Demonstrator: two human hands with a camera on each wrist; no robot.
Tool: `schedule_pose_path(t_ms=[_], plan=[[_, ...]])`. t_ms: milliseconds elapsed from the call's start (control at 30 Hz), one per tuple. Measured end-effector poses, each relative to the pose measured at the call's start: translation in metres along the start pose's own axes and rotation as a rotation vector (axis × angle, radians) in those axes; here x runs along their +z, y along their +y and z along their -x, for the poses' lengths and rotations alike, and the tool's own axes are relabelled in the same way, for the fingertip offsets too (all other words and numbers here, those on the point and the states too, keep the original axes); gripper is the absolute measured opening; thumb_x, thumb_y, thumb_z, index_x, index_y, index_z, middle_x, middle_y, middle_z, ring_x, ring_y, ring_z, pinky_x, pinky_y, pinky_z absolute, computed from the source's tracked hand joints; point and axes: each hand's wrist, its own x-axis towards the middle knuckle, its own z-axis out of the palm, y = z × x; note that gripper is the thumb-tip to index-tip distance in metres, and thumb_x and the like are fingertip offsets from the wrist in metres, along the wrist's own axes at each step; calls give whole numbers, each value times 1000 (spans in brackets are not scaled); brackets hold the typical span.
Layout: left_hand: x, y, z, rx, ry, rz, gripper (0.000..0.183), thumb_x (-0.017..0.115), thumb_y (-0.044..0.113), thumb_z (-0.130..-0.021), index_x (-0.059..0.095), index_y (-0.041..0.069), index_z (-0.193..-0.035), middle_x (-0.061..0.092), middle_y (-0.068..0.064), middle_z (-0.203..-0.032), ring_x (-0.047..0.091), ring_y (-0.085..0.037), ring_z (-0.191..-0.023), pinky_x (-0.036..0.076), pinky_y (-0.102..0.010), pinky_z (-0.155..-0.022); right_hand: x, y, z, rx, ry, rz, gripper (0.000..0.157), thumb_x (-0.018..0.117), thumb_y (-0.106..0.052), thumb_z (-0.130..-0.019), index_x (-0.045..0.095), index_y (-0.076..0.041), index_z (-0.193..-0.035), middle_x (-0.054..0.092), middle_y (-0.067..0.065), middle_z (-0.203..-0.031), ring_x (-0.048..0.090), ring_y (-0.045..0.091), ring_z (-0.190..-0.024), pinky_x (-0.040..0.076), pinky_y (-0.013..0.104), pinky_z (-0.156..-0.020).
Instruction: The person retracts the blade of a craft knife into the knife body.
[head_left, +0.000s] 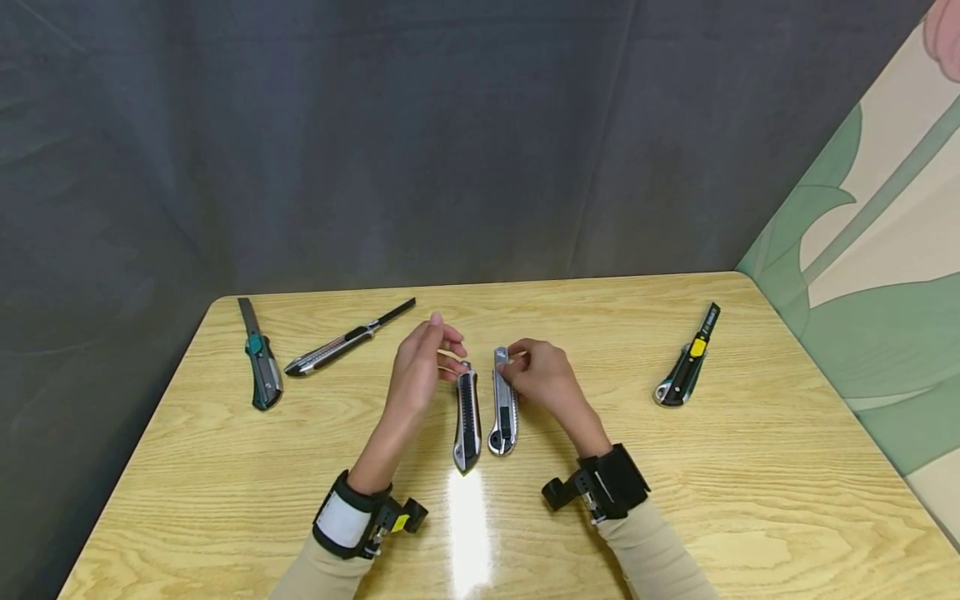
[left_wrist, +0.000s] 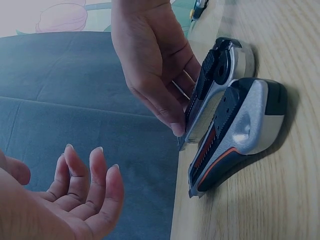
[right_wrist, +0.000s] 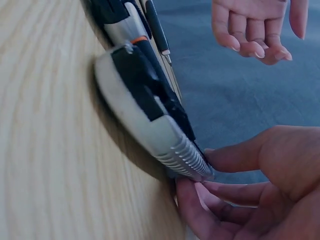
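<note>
Two box cutters lie side by side on the wooden table in the middle of the head view. My right hand (head_left: 546,379) pinches the far end of the silver box cutter (head_left: 504,417) between thumb and fingers. In the right wrist view that box cutter (right_wrist: 117,80) stretches back from the fingertips along the tabletop. To its left is the black-and-silver box cutter (head_left: 468,421), which has an orange line along its side in the left wrist view. My left hand (head_left: 422,362) hovers beside its far end, fingers loosely bent and holding nothing.
On the left of the table (head_left: 225,500) lie a grey-green box cutter (head_left: 264,367) and a slim silver box cutter (head_left: 330,350), black blades out. A black box cutter with a yellow slider (head_left: 682,371) lies at the right. A dark curtain (head_left: 480,150) hangs behind.
</note>
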Motion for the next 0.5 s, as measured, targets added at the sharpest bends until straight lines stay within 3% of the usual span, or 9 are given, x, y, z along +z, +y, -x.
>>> schedule_pose_path(t_ms=[100, 267, 500], plan=[[0, 0, 1, 2, -4, -3, 45, 30, 27, -104, 51, -12, -101, 53, -35, -94, 53, -52, -79, 49, -53, -69, 1, -1, 0, -20, 25, 68, 31, 69, -23, -82, 60, -6, -107, 63, 2, -76, 56, 12, -56, 47, 27, -48], [0, 0, 1, -1, -15, -15, 44, 30, 27, -104, 52, -12, -102, 53, -34, -94, 53, -50, -80, 48, -33, -59, 2, -2, 1, -37, 59, 130, 29, 68, -23, -83, 61, -5, -105, 60, 1, -70, 52, 13, -54, 42, 26, -46], [-4, -17, -8, -4, -25, -3, 46, 31, 32, -103, 54, -8, -102, 55, -30, -93, 56, -46, -78, 50, -36, -59, 5, -1, 0, -70, 77, 160, 26, 67, -21, -83, 62, -6, -104, 58, 2, -72, 51, 13, -54, 41, 25, -44]])
